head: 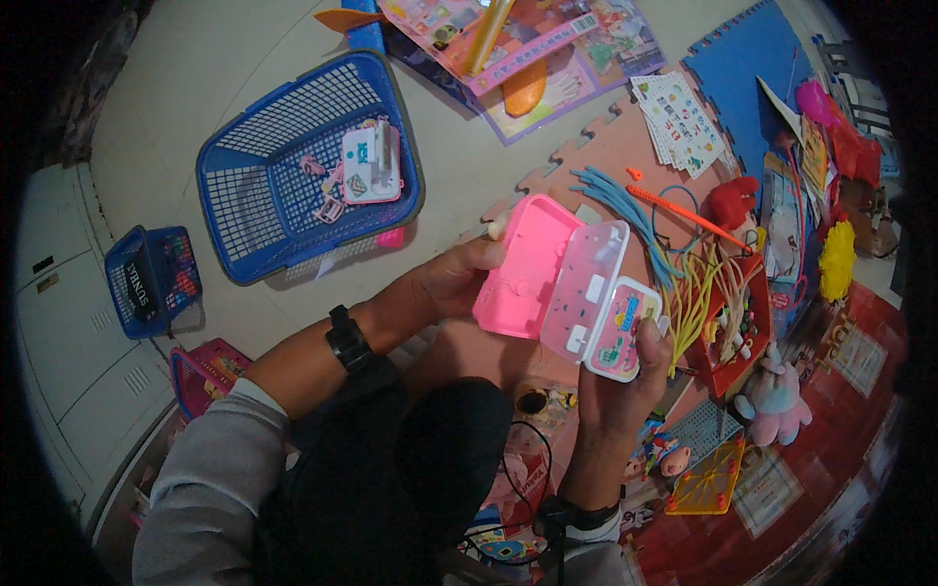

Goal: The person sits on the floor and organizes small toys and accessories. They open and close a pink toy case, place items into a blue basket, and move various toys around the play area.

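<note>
My left hand (458, 278) grips the left edge of a bright pink plastic case (531, 271), its thumb over the rim. The case is unfolded, and its shallow pink tray looks bare inside. Hinged along the tray's right side is a translucent lid (586, 282) with small printed marks and white clips. In my right hand (634, 381) is a small white-rimmed pink plastic piece (625, 329) with a printed picture, thumb on its face. It overlaps the lid's edge; whether the two are joined I cannot tell.
At left a blue plastic basket (308, 168) contains a white-and-pink toy case (372, 165) and small pink pieces. Blue and yellow modelling strips (692, 308) lie right of my hands, beside a red box (755, 322) of small toys. Boxed picture sets (542, 44) lie ahead, near foam mats (747, 80).
</note>
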{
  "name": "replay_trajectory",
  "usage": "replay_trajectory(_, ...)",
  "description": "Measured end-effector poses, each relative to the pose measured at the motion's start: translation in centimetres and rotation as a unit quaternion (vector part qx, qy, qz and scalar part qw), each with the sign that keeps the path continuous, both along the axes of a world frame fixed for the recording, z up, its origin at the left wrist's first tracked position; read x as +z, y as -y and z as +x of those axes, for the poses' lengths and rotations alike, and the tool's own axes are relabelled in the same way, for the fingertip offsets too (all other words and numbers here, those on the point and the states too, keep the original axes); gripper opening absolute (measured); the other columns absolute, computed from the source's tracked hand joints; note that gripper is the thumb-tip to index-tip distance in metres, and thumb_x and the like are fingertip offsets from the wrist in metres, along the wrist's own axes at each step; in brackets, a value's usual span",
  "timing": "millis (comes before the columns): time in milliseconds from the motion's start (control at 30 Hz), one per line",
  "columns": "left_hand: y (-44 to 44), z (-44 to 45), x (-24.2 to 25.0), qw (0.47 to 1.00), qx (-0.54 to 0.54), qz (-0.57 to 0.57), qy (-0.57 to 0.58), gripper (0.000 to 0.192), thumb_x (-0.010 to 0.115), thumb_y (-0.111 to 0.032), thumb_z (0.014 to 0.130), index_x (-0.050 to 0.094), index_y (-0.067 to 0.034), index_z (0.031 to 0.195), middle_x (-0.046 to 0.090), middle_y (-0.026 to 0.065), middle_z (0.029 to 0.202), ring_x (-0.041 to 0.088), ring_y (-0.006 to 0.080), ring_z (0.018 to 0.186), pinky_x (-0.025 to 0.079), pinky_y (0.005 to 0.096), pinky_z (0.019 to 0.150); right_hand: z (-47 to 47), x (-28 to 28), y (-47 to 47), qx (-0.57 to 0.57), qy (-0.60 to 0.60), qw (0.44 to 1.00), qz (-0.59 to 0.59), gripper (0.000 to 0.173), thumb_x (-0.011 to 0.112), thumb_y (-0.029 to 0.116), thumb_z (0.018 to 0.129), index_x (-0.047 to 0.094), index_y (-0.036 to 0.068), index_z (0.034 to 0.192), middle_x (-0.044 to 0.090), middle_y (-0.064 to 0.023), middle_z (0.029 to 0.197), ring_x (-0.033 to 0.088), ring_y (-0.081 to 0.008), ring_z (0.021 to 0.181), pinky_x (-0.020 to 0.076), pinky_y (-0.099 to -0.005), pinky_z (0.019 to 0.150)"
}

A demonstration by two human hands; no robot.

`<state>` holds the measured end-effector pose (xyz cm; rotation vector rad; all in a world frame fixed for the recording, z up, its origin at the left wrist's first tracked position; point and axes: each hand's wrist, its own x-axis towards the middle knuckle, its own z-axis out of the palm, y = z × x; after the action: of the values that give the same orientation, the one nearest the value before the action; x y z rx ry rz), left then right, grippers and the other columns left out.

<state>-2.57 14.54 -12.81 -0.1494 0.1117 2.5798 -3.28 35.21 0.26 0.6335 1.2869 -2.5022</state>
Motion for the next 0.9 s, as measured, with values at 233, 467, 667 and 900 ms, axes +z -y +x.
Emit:
replay_trajectory(233,0.6,0.1,-0.7,1.0,-0.012,-0.001,0.025,0.064,0.07,-0.034,0.096,0.048,-0.002,0.146,0.065,0.0125,0.136,0.068,0.022,0.117,0.057,0.0407,0.101,0.9,1.8,1.0,0.008,0.003,0.988,0.154,0.038,0.063,0.019,0.094,0.054,0.0,0.125,0.067,-0.0104,0.111,0.069,-0.0225,0.104,0.0563,-0.0396,0.094)
replay_trajectory(467,0.9,-0.4,0.7,0.998,0.01,-0.034,0.053,0.07,0.061,-0.045,0.099,0.044,0.0,0.15,0.061,0.0175,0.141,0.065,0.0276,0.124,0.055,0.0438,0.105,1.0,2.4,0.9,-0.065,-0.055,0.988,0.126,0.05,0.063,0.028,0.096,0.054,-0.003,0.134,0.067,-0.0149,0.123,0.068,-0.027,0.111,0.0561,-0.0422,0.096)
replay_trajectory(667,0.3,-1.3,2.1,0.999,-0.003,0.004,0.049,0.085,0.063,-0.044,0.094,0.031,0.001,0.158,0.042,0.0259,0.157,0.05,0.0459,0.137,0.043,0.0631,0.112,-0.9,2.0,-1.9,-0.093,-0.031,0.994,-0.057,0.058,0.056,0.039,0.1,0.053,-0.001,0.142,0.065,-0.0154,0.135,0.064,-0.0305,0.124,0.0489,-0.0493,0.108)
replay_trajectory(900,-0.1,-1.2,2.3,0.998,0.007,0.057,0.027,0.085,0.065,-0.038,0.092,0.03,0.002,0.159,0.042,0.0276,0.157,0.048,0.0496,0.139,0.04,0.0688,0.114,-1.0,1.0,-2.5,-0.09,-0.007,0.986,-0.137,0.059,0.055,0.04,0.1,0.052,0.003,0.146,0.061,-0.014,0.143,0.056,-0.0319,0.135,0.0431,-0.0533,0.113)
